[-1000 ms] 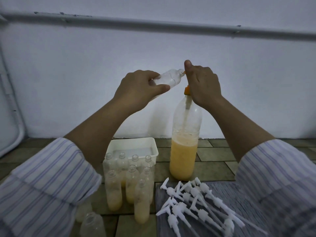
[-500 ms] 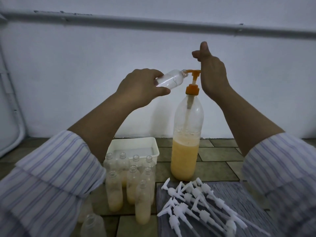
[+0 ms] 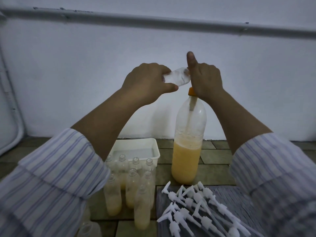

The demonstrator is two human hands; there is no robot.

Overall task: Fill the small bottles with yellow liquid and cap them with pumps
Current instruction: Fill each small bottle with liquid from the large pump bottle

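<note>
My left hand (image 3: pixel 147 82) grips a small clear bottle (image 3: pixel 177 78), tilted with its mouth toward the pump spout, which is hidden behind my right hand. My right hand (image 3: pixel 206 81) sits curled over the head of the orange pump (image 3: pixel 191 91) and pushes it down, thumb pointing up. The pump tops a tall bottle (image 3: pixel 187 159), about half full of yellow liquid. Below my left arm stand several uncapped small bottles (image 3: pixel 130 189), partly filled with yellow liquid. Several white pumps (image 3: pixel 193 206) lie in a pile at the lower right.
A white tray (image 3: pixel 153 149) sits behind the small bottles, near the wall. The pumps rest on a grey mat (image 3: pixel 230 199). An empty clear bottle (image 3: pixel 89 230) shows at the bottom left edge. The surface is tiled.
Half a second ago my right hand was lifted off the raised pump head. It has come back down onto the pump, which is pressed low again. My left hand keeps the small bottle at the spout.
</note>
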